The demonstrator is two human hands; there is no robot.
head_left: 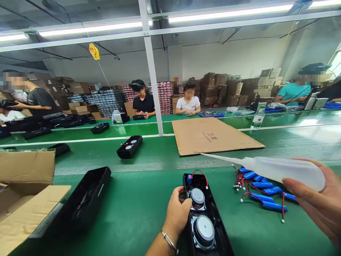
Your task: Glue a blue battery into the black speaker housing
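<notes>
My left hand (178,210) grips the left edge of a black speaker housing (217,227) in front of me. Two round speakers, a near one (204,228) and a far one (197,196), sit inside it. At its far end are a blue battery cell (189,179) and a red wire with a white plug. My right hand (319,199) is closed around a translucent squeeze bottle (290,171), held tilted on its side. The bottle's long thin nozzle points left, above the table. Several blue battery packs (268,199) with wires lie below the bottle.
An empty-looking black housing (87,195) lies left, beside an open cardboard box (29,170). Farther off, a housing with speakers (129,146) and a flat cardboard sheet (213,137) rest on the green belt. A water bottle (258,117) stands beyond. Co-workers sit across the line.
</notes>
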